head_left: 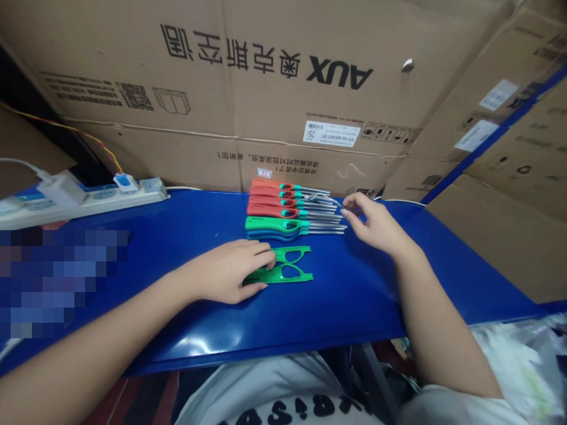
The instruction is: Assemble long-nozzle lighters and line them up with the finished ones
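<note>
My left hand (230,270) lies flat on the blue table (177,248), fingers stretched over the left ends of two green plastic handle shells (290,265). Just behind them sits a row of several long-nosed lighters (283,209) with red, green and blue handles and metal tubes pointing right. My right hand (376,227) hovers at the tips of those metal tubes (325,206), its thumb and forefinger pinched together around one tip.
A white power strip (84,200) with plugs and a charger lies at the back left of the table. Large cardboard boxes (283,88) wall in the back and right side. A blurred patch covers the left table area. White plastic bags (522,360) sit lower right.
</note>
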The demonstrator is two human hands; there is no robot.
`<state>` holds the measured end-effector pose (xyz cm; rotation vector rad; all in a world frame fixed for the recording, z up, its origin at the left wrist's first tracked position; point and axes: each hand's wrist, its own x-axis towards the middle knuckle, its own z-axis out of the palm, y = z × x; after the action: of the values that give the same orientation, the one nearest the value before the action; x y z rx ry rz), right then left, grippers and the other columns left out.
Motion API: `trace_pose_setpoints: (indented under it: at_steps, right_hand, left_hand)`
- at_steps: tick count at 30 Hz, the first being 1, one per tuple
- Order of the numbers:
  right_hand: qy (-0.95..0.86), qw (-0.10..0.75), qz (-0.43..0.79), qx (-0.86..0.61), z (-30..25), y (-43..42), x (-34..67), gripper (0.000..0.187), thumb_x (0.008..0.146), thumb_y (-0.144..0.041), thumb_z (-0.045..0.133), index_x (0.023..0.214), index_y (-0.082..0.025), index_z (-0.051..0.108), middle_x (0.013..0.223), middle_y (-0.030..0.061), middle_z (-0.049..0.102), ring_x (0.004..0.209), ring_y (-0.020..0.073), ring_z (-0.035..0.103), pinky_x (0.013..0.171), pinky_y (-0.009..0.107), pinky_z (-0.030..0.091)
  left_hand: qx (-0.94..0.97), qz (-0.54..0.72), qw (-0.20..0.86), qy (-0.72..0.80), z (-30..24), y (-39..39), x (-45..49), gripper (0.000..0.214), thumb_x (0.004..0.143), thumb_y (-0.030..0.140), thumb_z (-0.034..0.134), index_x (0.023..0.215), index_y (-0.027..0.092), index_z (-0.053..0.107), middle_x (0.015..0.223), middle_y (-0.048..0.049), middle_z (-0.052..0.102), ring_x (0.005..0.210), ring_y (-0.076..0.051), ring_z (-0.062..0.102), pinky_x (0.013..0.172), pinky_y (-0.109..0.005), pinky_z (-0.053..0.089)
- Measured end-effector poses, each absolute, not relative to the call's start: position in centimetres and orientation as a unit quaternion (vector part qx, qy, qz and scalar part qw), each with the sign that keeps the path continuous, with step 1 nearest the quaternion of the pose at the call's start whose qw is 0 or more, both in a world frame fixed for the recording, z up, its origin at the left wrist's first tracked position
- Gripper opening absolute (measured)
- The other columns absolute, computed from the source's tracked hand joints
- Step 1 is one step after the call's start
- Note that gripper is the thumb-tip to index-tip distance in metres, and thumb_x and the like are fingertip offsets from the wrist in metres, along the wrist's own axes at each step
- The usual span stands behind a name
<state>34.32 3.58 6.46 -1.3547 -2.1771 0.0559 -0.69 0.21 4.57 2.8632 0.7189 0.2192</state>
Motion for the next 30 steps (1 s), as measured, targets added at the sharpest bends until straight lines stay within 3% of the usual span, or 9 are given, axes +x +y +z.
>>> trace_pose_setpoints:
  at_steps: [12, 18, 21, 25, 30]
  right_hand:
    - [-0.891, 0.266, 0.024, -0.367, 5.0, 2.3, 29.9, 0.013, 0.100, -0.032, 0.057, 0.105, -0.022, 0.062, 0.097, 0.0070, 0.069, 0.085, 0.0194, 0.063, 0.075, 0.030, 0.049]
    - [-0.886, 0.299, 0.024, -0.355, 4.9, 2.2, 29.9, 0.016, 0.100, -0.037, 0.059, 0.102, -0.022, 0.065, 0.091, 0.0062, 0.070, 0.081, 0.0182, 0.064, 0.074, 0.030, 0.049]
    - [-0.884, 0.306, 0.025, -0.352, 5.0, 2.0, 29.8, 0.017, 0.100, -0.037, 0.059, 0.102, -0.022, 0.066, 0.093, 0.0071, 0.072, 0.082, 0.0188, 0.065, 0.075, 0.031, 0.050]
    - [-0.891, 0.300, 0.029, -0.341, 5.1, 1.7, 29.3, 0.017, 0.101, -0.035, 0.056, 0.104, -0.022, 0.067, 0.093, 0.0069, 0.073, 0.083, 0.0190, 0.067, 0.076, 0.031, 0.050]
    - [-0.894, 0.273, 0.021, -0.355, 4.7, 1.7, 28.9, 0.021, 0.102, -0.037, 0.055, 0.105, -0.021, 0.068, 0.094, 0.0074, 0.075, 0.083, 0.0191, 0.068, 0.073, 0.029, 0.049]
  left_hand:
    - [0.963, 0.050, 0.061, 0.257, 4.9, 0.4, -0.9, 0.016, 0.087, 0.030, 0.063, 0.099, 0.021, 0.057, 0.098, -0.0037, 0.063, 0.083, -0.021, 0.062, 0.074, -0.032, 0.046]
    - [0.924, 0.208, -0.003, 0.320, 4.4, 0.3, -0.4, 0.017, 0.100, 0.035, 0.051, 0.091, 0.021, 0.050, 0.087, -0.0028, 0.061, 0.081, -0.019, 0.060, 0.069, -0.030, 0.043]
    - [0.885, 0.298, -0.002, 0.358, 3.9, 0.3, -0.1, 0.015, 0.099, 0.034, 0.054, 0.103, 0.020, 0.049, 0.103, -0.0069, 0.062, 0.096, -0.022, 0.061, 0.077, -0.032, 0.049]
    - [0.868, 0.326, 0.007, 0.374, 3.1, 0.5, 0.1, 0.042, 0.097, 0.034, 0.062, 0.132, 0.019, 0.043, 0.126, -0.0113, 0.061, 0.115, -0.026, 0.060, 0.095, -0.038, 0.051]
    - [0.875, 0.305, 0.041, 0.373, 2.4, 0.8, 0.1, 0.048, 0.098, 0.024, 0.061, 0.142, 0.023, 0.043, 0.107, -0.0036, 0.069, 0.101, -0.022, 0.067, 0.090, -0.036, 0.054]
